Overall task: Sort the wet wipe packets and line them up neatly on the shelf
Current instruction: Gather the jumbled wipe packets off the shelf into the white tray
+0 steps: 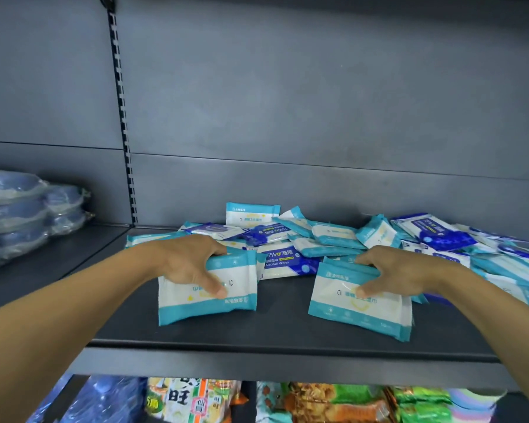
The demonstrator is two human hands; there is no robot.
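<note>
On the dark grey metal shelf (275, 325) we see a jumbled heap of teal and blue wipe packets (333, 236). Our left hand (193, 264) grips a teal-and-white packet (208, 293), long axis sideways, print inverted; our right hand (400, 273) grips another teal-and-white packet (361, 306), tilted slightly.

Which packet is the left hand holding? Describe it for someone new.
On the dark grey metal shelf, look at the front, left of the jumbled pile. The left hand grips a teal-and-white plastic wipe packet standing on edge. Unlike the right hand's similar packet, its print is upside down.
</note>
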